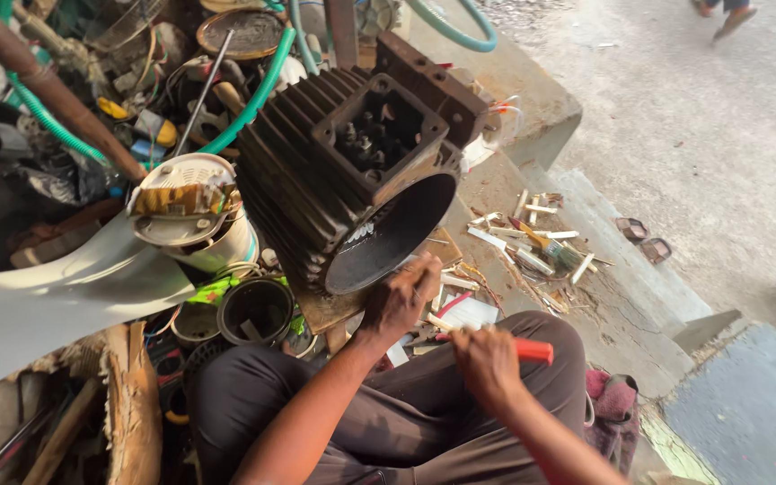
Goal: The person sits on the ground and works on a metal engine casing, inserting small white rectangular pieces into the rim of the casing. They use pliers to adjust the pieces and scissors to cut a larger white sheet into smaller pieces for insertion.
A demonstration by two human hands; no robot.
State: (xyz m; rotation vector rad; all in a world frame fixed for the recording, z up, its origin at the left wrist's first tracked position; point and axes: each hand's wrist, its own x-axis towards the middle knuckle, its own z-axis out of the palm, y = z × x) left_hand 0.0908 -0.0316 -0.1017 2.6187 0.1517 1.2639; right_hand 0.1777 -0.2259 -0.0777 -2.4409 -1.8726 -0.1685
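The black finned motor housing lies tilted, its round open mouth facing five o'clock. A red-handled tool lies at its five o'clock.

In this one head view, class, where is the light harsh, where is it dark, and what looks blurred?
Head view: the concrete ground at upper right is washed out by daylight; the inside of the motor housing sits in deep shadow; the right hand on the red-handled tool is slightly motion-blurred.
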